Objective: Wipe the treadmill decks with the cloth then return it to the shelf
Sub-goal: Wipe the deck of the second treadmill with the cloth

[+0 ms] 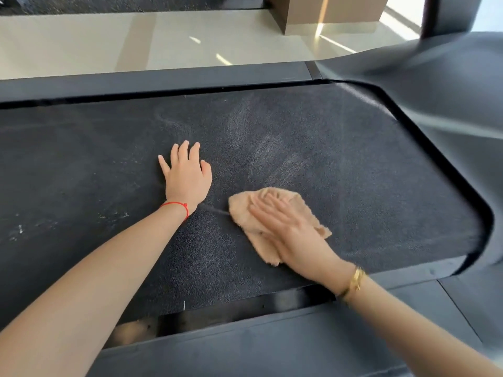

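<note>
Our right hand [285, 227] lies flat, fingers straight, pressing the tan cloth [275, 213] onto the treadmill belt [353, 164] at about five o'clock from centre. Our left hand [187, 172] rests flat and released at nine o'clock of the cloth. Risks, as we judge: the crumpled cloth bunching and smearing the pale dust streaks [266, 151], or the belt sliding under our bracing weight.

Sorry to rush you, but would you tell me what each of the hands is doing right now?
Left hand: open, palm flat on the treadmill belt, holding nothing.
Right hand: open, straight fingers pressing the cloth onto the belt.
</note>
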{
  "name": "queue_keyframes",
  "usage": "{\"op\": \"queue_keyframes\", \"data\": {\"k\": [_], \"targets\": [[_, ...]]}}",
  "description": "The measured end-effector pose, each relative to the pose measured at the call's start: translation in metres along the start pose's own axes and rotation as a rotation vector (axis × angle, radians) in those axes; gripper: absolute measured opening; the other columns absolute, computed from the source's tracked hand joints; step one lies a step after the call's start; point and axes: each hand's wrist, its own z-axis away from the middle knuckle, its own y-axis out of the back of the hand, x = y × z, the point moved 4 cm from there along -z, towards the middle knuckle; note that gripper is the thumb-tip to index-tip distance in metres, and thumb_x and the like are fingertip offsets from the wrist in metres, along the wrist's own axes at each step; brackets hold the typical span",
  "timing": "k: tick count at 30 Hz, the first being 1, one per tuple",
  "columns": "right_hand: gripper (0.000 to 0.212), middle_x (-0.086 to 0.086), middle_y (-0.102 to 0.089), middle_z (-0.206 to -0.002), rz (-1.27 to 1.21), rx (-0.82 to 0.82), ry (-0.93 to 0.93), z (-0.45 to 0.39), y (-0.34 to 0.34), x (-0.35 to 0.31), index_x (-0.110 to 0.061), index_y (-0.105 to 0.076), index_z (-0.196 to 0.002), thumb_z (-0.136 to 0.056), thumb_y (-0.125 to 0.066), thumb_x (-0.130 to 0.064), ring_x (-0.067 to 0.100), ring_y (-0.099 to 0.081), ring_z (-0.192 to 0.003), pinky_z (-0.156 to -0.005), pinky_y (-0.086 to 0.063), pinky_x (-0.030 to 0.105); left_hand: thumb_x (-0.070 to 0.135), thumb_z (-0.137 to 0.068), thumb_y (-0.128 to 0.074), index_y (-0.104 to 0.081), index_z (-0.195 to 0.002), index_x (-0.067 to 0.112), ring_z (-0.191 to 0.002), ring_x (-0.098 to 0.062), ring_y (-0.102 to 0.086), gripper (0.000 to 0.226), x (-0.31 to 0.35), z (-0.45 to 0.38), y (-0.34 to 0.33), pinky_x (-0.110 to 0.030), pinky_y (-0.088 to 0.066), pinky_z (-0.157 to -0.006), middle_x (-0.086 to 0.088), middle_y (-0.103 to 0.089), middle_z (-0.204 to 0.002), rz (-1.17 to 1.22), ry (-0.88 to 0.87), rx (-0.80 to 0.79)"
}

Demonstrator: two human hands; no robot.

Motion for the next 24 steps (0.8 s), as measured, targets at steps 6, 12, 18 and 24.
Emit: {"op": "queue_keyframes", "data": {"k": [6,12,18,24], "targets": [[0.053,0.001,-0.034,-0.154,-0.001,-0.005,-0.006,0.048,0.008,0.000,-0.013,-0.041,-0.146,-0.096,-0.053,-0.006,0.019,-0.020,-0.148,-0.123,-0.009,0.033,0.021,-0.101,-0.037,-0.036,-0.150,0.011,-0.149,-0.030,-0.019,0.050,-0.002,0.005,0.002,-0.059,-0.008,-0.120,-0.012,-0.030,-0.158,0.004,-0.032,-0.010],[0.046,0.008,-0.033,-0.156,0.101,0.232,-0.456,0.041,0.049,0.079,-0.012,-0.041,-0.146,-0.101,-0.049,-0.015,0.024,-0.021,-0.148,-0.122,-0.007,0.035,0.020,-0.102,-0.036,-0.034,-0.151,0.011,-0.149,-0.030,-0.017,0.050,0.001,0.013,0.003,-0.057,-0.007,-0.120,-0.012,-0.027,-0.160,0.013,-0.020,-0.015],[0.047,0.007,-0.038,-0.152,0.061,0.163,-0.219,0.030,0.013,0.016,-0.008,-0.044,-0.144,-0.098,-0.052,-0.010,0.022,-0.019,-0.146,-0.122,-0.003,0.029,0.023,-0.103,-0.034,-0.028,-0.153,0.016,-0.151,-0.028,-0.009,0.052,0.015,0.026,-0.001,-0.061,-0.002,-0.119,-0.009,-0.020,-0.162,0.029,-0.021,-0.057],[0.048,-0.004,-0.027,-0.158,0.049,0.085,-0.202,0.049,0.001,0.003,-0.018,-0.032,-0.151,-0.105,-0.040,-0.027,0.017,-0.013,-0.150,-0.123,-0.012,0.038,0.022,-0.103,-0.033,-0.025,-0.154,0.018,-0.152,-0.024,-0.007,0.052,0.042,0.028,-0.003,-0.062,0.001,-0.118,-0.006,-0.019,-0.163,0.075,-0.086,-0.093]]}}
